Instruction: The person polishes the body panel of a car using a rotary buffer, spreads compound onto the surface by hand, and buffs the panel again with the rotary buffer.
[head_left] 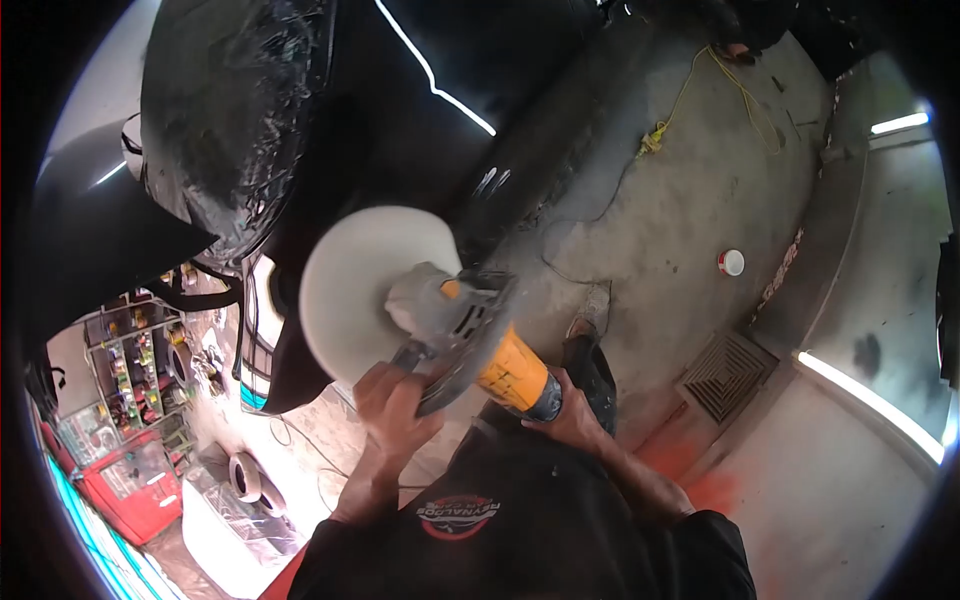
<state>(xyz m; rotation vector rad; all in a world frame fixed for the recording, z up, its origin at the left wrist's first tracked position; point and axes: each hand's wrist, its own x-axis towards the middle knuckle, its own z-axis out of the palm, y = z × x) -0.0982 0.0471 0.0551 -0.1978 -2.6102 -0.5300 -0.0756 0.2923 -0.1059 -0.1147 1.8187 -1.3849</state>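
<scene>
A yellow and grey power polisher (513, 372) with a large round white pad (345, 290) is held in front of my dark shirt. My left hand (395, 408) is closed round the dark handle beside the pad. My right hand (572, 412) wraps round the dark rear end of the yellow body. The pad's edge overlaps the black glossy car panel (400, 130) in view; whether they touch I cannot tell. A plastic-covered car window (235, 110) is at the upper left.
A yellow cable (652, 138) lies on the concrete floor. Further right are a white tub (731, 262) and a floor drain (728, 378). Shelves (135, 365) and a red cabinet (130, 490) stand at the lower left. Part of another person (740, 50) shows at the top right.
</scene>
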